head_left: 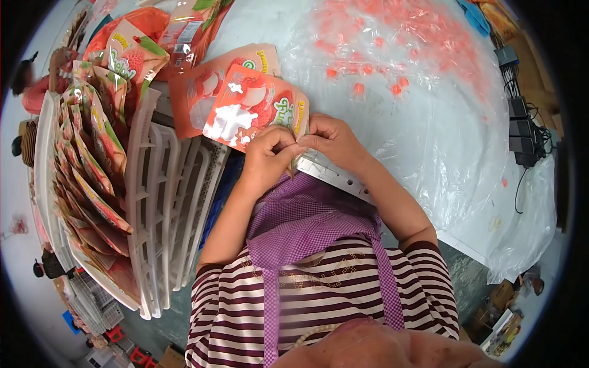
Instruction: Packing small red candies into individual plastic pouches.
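A pink-red pouch (254, 101) with fruit pictures and a bear-shaped window lies tilted at the table's front edge. My left hand (270, 150) has its fingers pinched together at the near right end of this pouch. Against it, thumb to thumb, my right hand (334, 141) pinches the same end. The fingers cover most of the gripped edge. Under the top pouch, a second similar pouch (187, 92) sticks out to the left and at the back.
Stacked white plastic crates (144, 202) stand at the left, the top one filled with upright packed pouches (101, 165). Small wrapped red candies (359, 89) are spread over clear plastic sheeting (423, 159). Black power adapters (521, 132) line the right edge. A perforated metal strip (334, 175) edges the table.
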